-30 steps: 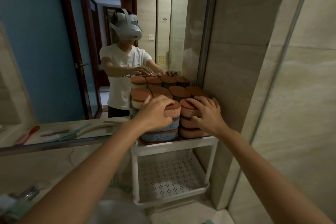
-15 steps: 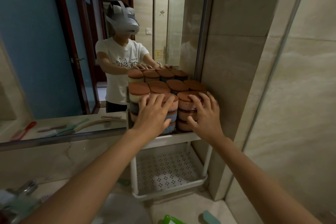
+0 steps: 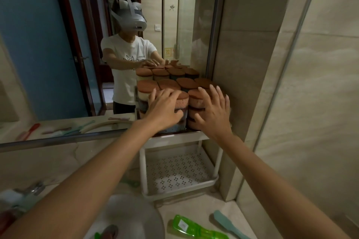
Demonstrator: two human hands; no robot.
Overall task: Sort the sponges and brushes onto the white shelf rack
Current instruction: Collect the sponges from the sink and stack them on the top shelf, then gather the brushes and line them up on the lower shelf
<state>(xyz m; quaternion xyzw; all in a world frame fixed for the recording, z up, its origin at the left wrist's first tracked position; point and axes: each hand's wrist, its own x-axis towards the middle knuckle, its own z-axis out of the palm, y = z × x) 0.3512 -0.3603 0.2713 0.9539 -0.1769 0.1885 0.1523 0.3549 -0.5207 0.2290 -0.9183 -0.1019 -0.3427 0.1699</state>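
Observation:
Several stacks of round sponges (image 3: 184, 97) with brown scouring tops fill the top tier of the white shelf rack (image 3: 174, 138), which stands against the mirror. My left hand (image 3: 164, 107) lies with spread fingers against the front left stack. My right hand (image 3: 212, 111) presses flat, fingers straight, on the front right stack (image 3: 195, 103). The rack's lower perforated tier (image 3: 178, 170) holds nothing visible. A green brush (image 3: 196, 228) and a teal brush (image 3: 227, 223) lie on the counter below.
The mirror (image 3: 77, 44) behind the rack doubles the sponges and shows a person wearing a headset. A tiled wall (image 3: 252, 64) closes the right side. A basin (image 3: 132, 217) and a tap (image 3: 29, 190) sit at lower left.
Both hands have opened from a curled hold on the front stacks to spread, straight fingers. The view has tilted down, bringing the brushes on the counter into sight.

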